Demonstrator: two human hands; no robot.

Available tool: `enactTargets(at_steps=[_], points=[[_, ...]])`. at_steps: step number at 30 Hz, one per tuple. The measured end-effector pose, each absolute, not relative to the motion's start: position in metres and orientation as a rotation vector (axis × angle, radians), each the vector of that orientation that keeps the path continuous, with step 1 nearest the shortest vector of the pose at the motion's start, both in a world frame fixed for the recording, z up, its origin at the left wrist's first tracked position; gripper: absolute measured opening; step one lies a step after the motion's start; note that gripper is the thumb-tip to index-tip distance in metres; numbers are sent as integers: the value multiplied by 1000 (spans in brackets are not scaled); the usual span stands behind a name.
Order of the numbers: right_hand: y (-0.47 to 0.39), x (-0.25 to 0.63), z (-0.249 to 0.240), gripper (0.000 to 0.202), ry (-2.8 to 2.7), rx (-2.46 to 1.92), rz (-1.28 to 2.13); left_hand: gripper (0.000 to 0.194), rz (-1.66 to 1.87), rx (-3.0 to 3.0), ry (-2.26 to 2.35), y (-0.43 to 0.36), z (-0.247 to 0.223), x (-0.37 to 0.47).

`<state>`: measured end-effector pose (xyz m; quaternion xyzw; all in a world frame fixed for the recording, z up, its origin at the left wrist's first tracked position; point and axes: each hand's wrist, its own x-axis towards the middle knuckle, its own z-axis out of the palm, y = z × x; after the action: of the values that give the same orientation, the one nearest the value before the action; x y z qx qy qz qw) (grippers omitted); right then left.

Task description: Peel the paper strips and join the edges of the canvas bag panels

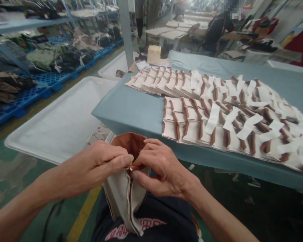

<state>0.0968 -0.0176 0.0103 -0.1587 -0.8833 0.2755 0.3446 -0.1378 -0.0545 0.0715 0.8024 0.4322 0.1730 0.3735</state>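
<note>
A sewn fabric piece, off-white outside with a brown inner face, hangs in front of my body with its seam edges showing. My left hand pinches its upper rim between thumb and fingers. On the other side of the seam, my right hand grips the same rim, its thumb outside and its fingers reaching over the brown side. The two hands nearly meet at the top of the seam. What lies right under the fingertips is hidden.
Rows of stacked off-white and brown fabric pieces with paper strips lie on a blue-covered table. A white bin stands to the left. Farther left, blue pallets carry bundled cloth. A person is in the background.
</note>
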Motion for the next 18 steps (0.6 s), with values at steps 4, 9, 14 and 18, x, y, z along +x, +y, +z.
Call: enactTargets(at_steps=[4,9,14,18], points=[[-19,94,6,27,-2320,-427,721,49,280,1976,1035,-53,68,-143],[-23,96,2,23,-2316,-402,751,49,154,1980,1026,-56,73,-147],[-27,99,1,15,-2279,-437,912,40,158,2141,1026,-64,73,-145],[-28,98,-1,17,-2238,-508,990,37,292,2419,1069,-75,55,-141]])
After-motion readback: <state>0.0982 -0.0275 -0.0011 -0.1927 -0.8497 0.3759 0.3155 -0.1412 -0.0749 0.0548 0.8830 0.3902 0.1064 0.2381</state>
